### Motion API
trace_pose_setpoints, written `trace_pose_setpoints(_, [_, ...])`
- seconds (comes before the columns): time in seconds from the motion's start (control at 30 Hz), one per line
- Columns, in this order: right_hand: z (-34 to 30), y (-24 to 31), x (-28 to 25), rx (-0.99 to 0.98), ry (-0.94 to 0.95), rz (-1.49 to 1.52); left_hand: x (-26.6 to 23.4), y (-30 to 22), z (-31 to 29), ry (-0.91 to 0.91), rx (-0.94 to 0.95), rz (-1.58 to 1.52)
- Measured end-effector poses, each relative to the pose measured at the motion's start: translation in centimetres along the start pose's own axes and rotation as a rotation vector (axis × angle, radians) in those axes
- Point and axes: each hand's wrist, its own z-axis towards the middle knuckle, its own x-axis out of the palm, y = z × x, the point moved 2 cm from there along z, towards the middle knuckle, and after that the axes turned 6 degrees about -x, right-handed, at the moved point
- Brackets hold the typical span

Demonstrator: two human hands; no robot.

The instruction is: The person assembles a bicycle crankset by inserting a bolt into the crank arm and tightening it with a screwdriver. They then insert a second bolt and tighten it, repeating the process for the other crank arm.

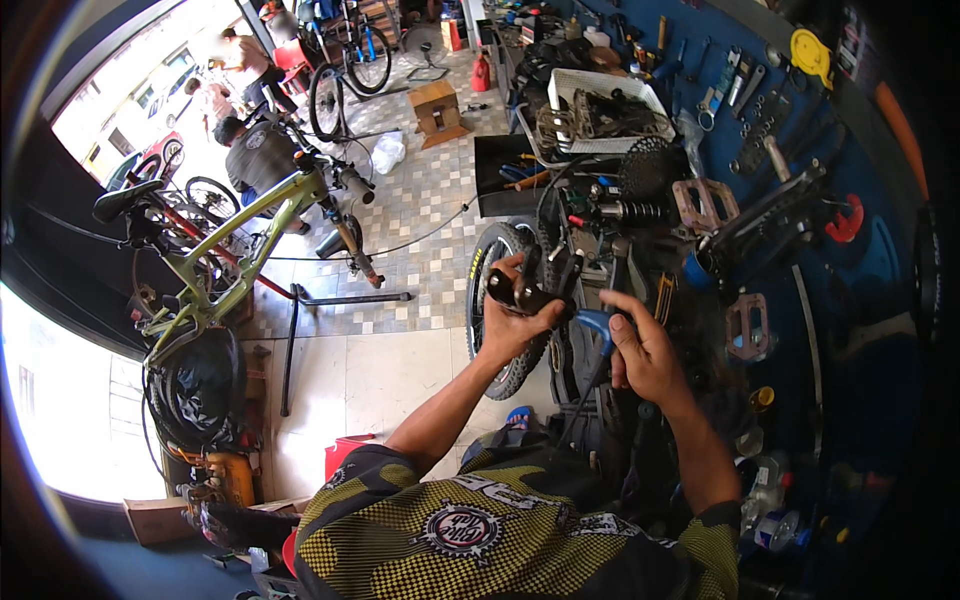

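Note:
My left hand (512, 325) is closed around a glossy black bike part (530, 297), held above the front of the cluttered workbench. Its exact kind is partly hidden by the fingers and thumb. Just to the right, my right hand (648, 350) grips a blue-handled hex wrench (594, 320), its curved grip between the thumb and fingers. The wrench's tip meets or overlaps the black part; whether it sits in a bolt cannot be made out. Below and behind my left hand stands a bicycle wheel (482, 310) with a knobby tyre.
On the bench are a white basket (655, 105) of metal parts, a shock absorber (630, 210) and pedals (745, 325). Tools hang on the blue wall board (690, 30). At left, a green bike frame (245, 225) is raised near a crouching person (260, 155). A cardboard box (437, 110) stands on the tiles.

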Motion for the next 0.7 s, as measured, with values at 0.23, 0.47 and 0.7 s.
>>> trace_pose_setpoints(0.23, [0.2,0.7,-0.8,-0.505,0.014,-0.512,-0.7,0.0,0.6,0.093,-0.364,-0.251])
trace_pose_setpoints(0.47, [0.6,1.2,-1.0,-0.975,-0.117,-1.084,0.3,-1.3,-0.2,0.071,-0.353,-0.23])
trace_pose_setpoints(0.7, [-0.5,0.9,0.1,-0.293,-0.264,-0.322,0.3,-1.6,0.2,0.07,-0.17,-0.048])
